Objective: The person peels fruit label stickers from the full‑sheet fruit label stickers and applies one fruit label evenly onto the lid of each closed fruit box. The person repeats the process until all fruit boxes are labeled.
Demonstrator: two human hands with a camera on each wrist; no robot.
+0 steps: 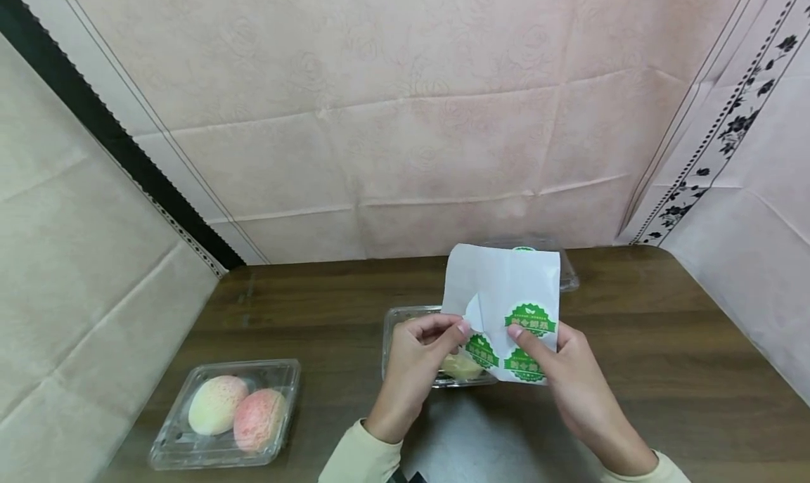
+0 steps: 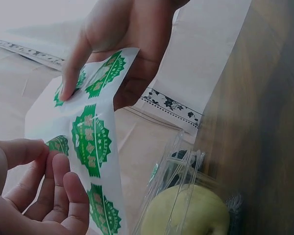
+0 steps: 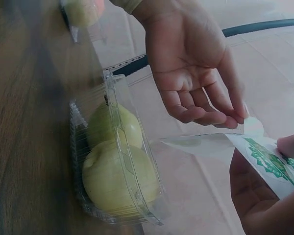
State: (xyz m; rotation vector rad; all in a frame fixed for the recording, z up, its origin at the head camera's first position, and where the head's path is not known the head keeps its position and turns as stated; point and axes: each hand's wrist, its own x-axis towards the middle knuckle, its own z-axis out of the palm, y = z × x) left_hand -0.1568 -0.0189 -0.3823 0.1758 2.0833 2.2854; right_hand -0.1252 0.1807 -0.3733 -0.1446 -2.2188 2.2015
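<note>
My right hand (image 1: 572, 381) holds up a white sheet of green round stickers (image 1: 493, 279), its thumb pressed on the printed side and its fingers behind. Between thumb and forefinger, my left hand (image 1: 414, 363) pinches the edge of one green sticker (image 2: 59, 145), which lifts from the sheet and shows its pale back in the right wrist view. Below the sheet stands a clear plastic box (image 1: 389, 328), partly covered by sheet and hands in the head view. Two yellow-green pears (image 3: 120, 176) lie inside it, behind the clear plastic.
At the front left of the wooden table (image 1: 335, 356) sits another clear box (image 1: 287, 370) with two peaches (image 1: 259, 420), one pinkish, one paler. A third clear box (image 1: 569, 279) stands at the back edge, mostly hidden by the sheet. Pale patterned cloth (image 1: 380, 152) hangs around the table.
</note>
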